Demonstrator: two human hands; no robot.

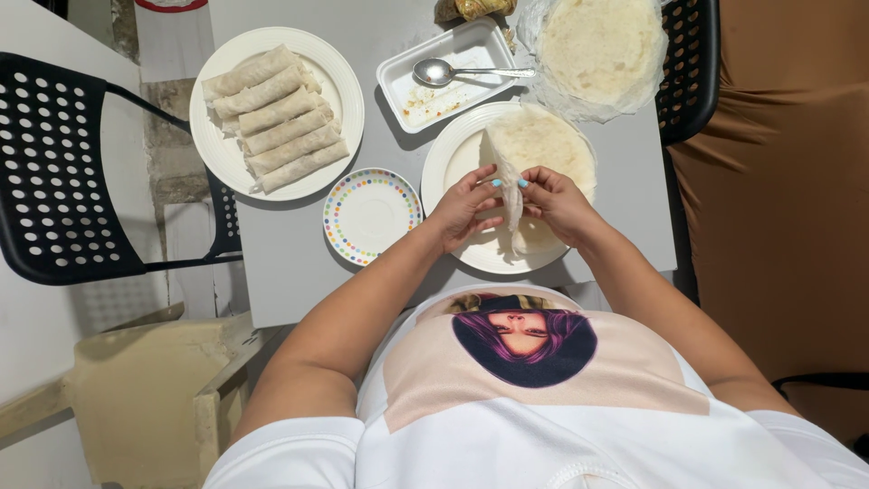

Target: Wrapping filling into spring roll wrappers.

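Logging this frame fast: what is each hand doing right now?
Left hand: closed, pinching the thin wrapper.
Right hand: closed, pinching the same wrapper over the white plate.

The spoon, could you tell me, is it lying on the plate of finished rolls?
No, the spoon lies in the white rectangular tray, apart from the round plate that holds the rolls.
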